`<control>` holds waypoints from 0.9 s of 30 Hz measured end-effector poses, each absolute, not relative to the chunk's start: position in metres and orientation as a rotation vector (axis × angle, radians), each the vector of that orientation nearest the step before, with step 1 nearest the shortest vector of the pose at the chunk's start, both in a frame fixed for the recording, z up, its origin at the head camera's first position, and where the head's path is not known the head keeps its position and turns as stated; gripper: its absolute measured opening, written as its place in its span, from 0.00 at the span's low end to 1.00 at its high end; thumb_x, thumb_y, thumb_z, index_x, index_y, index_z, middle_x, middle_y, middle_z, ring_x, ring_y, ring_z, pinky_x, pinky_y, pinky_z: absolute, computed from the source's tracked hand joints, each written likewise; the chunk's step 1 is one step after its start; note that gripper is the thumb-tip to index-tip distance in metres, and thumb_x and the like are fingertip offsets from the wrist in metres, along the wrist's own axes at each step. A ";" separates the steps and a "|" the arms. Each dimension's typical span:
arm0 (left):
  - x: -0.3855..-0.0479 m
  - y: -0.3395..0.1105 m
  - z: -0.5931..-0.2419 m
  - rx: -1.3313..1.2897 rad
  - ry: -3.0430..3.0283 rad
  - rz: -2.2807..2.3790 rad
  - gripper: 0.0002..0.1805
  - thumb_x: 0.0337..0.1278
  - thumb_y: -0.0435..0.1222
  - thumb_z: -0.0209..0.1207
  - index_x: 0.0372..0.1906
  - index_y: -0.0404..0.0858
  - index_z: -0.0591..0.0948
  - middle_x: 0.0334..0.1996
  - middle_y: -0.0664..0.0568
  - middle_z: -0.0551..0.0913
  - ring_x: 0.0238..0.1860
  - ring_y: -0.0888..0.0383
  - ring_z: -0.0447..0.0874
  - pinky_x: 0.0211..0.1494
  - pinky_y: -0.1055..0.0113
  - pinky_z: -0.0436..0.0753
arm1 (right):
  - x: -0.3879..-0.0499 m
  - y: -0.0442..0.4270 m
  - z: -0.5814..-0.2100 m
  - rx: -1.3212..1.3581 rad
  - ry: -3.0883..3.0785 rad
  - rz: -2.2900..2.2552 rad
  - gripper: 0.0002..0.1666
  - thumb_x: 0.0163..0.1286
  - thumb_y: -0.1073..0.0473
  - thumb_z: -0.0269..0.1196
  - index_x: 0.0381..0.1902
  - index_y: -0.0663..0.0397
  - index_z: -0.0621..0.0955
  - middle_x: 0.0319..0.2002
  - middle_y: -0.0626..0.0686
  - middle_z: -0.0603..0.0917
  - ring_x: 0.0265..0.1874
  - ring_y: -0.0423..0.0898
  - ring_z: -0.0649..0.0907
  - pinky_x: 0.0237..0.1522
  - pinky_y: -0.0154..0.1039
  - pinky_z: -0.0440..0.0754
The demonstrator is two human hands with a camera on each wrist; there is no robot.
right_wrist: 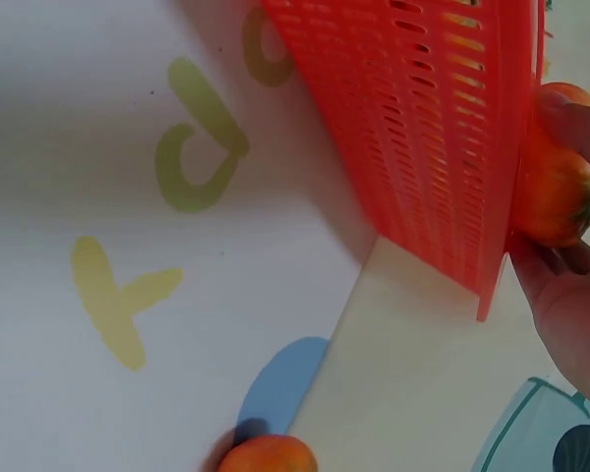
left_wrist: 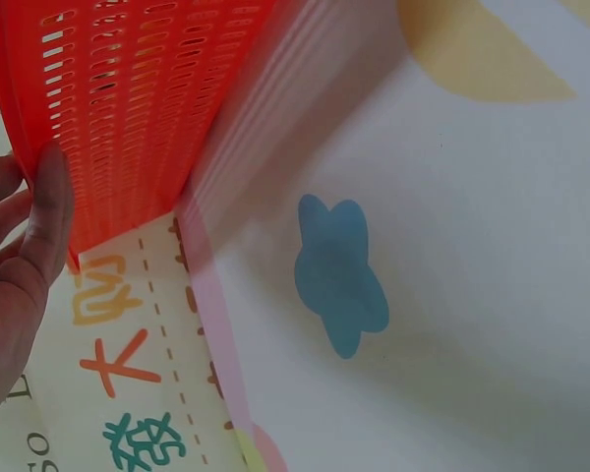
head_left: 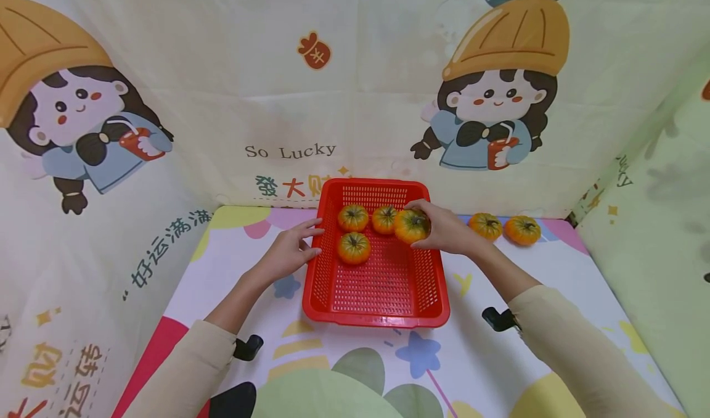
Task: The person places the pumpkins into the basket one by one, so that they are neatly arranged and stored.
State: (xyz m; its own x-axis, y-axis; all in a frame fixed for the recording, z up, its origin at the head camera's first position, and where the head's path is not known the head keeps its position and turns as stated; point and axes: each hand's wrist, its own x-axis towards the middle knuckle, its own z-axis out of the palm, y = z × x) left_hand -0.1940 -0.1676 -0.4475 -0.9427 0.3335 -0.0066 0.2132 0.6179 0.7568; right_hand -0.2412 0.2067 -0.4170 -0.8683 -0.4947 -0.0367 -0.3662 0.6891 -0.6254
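A red plastic basket (head_left: 374, 319) with perforated walls stands on the table. Inside it lie several small orange pumpkins, among them one at the back left (head_left: 352, 218), one beside it (head_left: 384, 219) and one in front (head_left: 354, 248). My right hand (head_left: 446, 227) grips another pumpkin (head_left: 412, 226) at the basket's right rim, toward the back; in the right wrist view this pumpkin (right_wrist: 556, 187) sits between thumb and fingers. On the left side, my left hand (head_left: 288, 251) holds the basket's rim, thumb outside and fingers over the edge in the left wrist view.
Two more pumpkins, one nearer (head_left: 485, 226) and one farther right (head_left: 522, 230), lie on the table's back right. A patterned cloth (head_left: 477, 356) covers the table. Printed cloth walls (head_left: 377, 97) rise behind and at both sides.
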 end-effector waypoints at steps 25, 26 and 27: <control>-0.192 -0.167 -0.445 0.479 2.695 1.226 0.30 0.63 0.31 0.68 0.70 0.35 0.77 0.78 0.48 0.67 0.37 0.56 0.83 0.38 0.66 0.88 | -0.255 0.165 -0.422 -0.779 2.529 -0.580 0.47 0.55 0.61 0.79 0.72 0.47 0.73 0.70 0.55 0.75 0.69 0.56 0.73 0.60 0.54 0.84; -0.192 -0.167 -0.445 0.481 2.696 1.224 0.30 0.63 0.31 0.68 0.70 0.34 0.77 0.78 0.48 0.66 0.37 0.56 0.83 0.38 0.66 0.88 | -0.256 0.164 -0.423 -0.775 2.519 -0.566 0.47 0.55 0.61 0.79 0.71 0.46 0.73 0.70 0.54 0.75 0.70 0.56 0.73 0.61 0.54 0.84; -0.192 -0.167 -0.445 0.480 2.696 1.224 0.30 0.63 0.31 0.68 0.70 0.34 0.77 0.78 0.48 0.66 0.37 0.56 0.83 0.38 0.67 0.88 | -0.257 0.163 -0.423 -0.763 2.507 -0.555 0.47 0.55 0.61 0.79 0.72 0.45 0.73 0.70 0.54 0.75 0.70 0.56 0.72 0.61 0.54 0.84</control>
